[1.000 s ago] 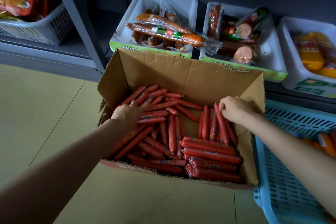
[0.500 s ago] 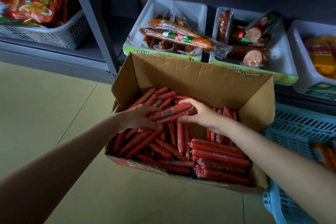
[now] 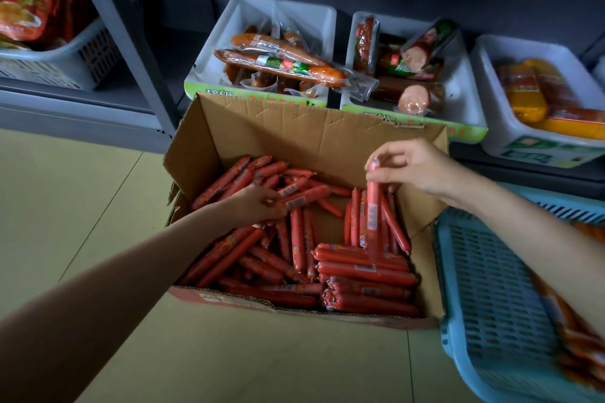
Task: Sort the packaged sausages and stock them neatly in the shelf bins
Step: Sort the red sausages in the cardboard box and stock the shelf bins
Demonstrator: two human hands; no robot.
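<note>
Since half a second ago the right hand [image 3: 415, 167] has left the middle of the cardboard box [image 3: 294, 131] and risen toward its right wall, carrying one red sausage [image 3: 373, 216] with it. Thumb and forefinger pinch the sausage near its top end; it hangs close to upright, the lower end down among the upright sticks at the box's right side. The other fingers curl loosely behind it.

Left hand [image 3: 258, 204] stays low in the box, fingers bent over the loose sausages [image 3: 304, 198] at centre-left. Fingertips lie on one or two labelled sticks; the view is too soft here to tell a full grip from a mere touch, though it looks like a hold.

Rest of the red sausage stock [image 3: 360, 275] fills the box: loose sticks left, tidy stacked rows front right.

Behind the box, white shelf bins [image 3: 252, 6] hold vacuum-packed sausages [image 3: 281, 65]. A blue basket [image 3: 491, 288] stands just beside the box on the right. A white basket [image 3: 65, 59] sits on the left shelf.
</note>
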